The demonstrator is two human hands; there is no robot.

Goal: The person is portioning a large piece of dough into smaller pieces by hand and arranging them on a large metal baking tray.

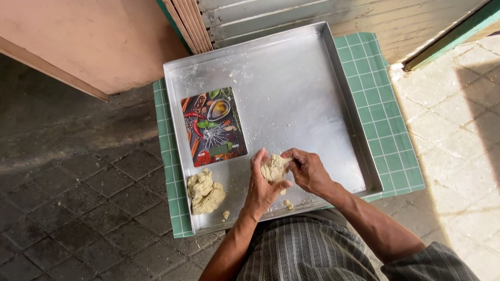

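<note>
Closest to the camera, a striped shirt [307, 250] fills the bottom edge, and both forearms run up and inward from it, meeting over the near part of the tray [291, 78]. The left hand [262, 183] stands on edge, palm turned toward the right, fingers close together and curled up around the near-left side of a dough piece [274, 167]. The right hand [308, 169] comes in from the other side, wrist bent, fingertips pressed together and pinching the far-right edge of the same lump. So the dough sits squeezed between the two hands, held over the tray floor; whether it touches the metal I cannot tell. It looks soft and light, pale beige with a rough, crumbly surface, the sort of thing that dents under any squeeze and tears if pulled at one edge; cupping it from both sides, as here, seems the safe hold. Crumbs [287, 204] lie just beside the wrists. To the left, in the near-left corner of the tray, a bigger dough heap [205, 192] rests untouched, well apart from the hands. Just beyond it lies a dark printed board [213, 126] showing spices and chillies, dusted with flour. Under the tray, a green checked cloth [383, 119] covers the paving.
</note>
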